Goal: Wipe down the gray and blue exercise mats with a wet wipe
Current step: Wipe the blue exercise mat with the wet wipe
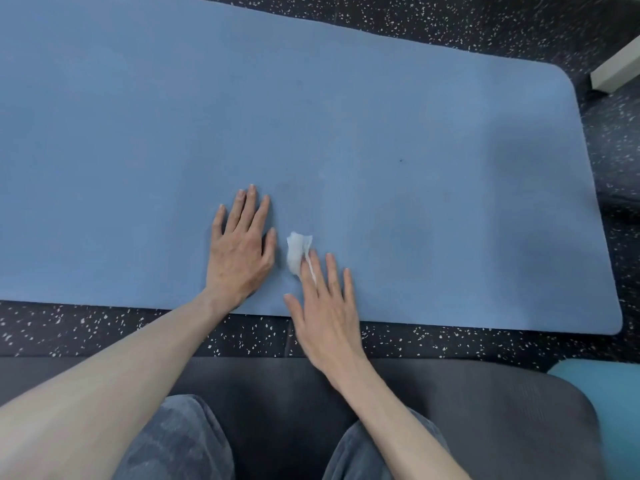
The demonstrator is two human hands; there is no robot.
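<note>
Wipe time on the blue mat (346, 116), which lies flat across the speckled black floor (104, 327) and fills most of the view. The person is kneeling on the gray mat (485, 393), which lies parallel to the blue one with a strip of floor between them, so they can lean forward and reach across.

Left hand (240, 244) is planted flat on the blue mat near its close edge, fingers spread and straight. My guess is it's doing two jobs: propping up body weight and pinning the mat so it doesn't scoot while the other hand scrubs.

Right hand (325, 303) is just beside it, fingers straight and lying flat too, with the crumpled white wet wipe (297, 251) trapped under the fingertips and poking out past the index finger. It's not pinching it at all, just pressing it down, which makes sense for dragging a wipe across a grippy surface.

Wipe sits near the close edge, about midway along the visible part of the mat. There's a small dark speck further out on the mat, and lots of blue hasn't got an obvious wet sheen, so I'd say plenty remains. Can't tell whether the gray one's been done.
</note>
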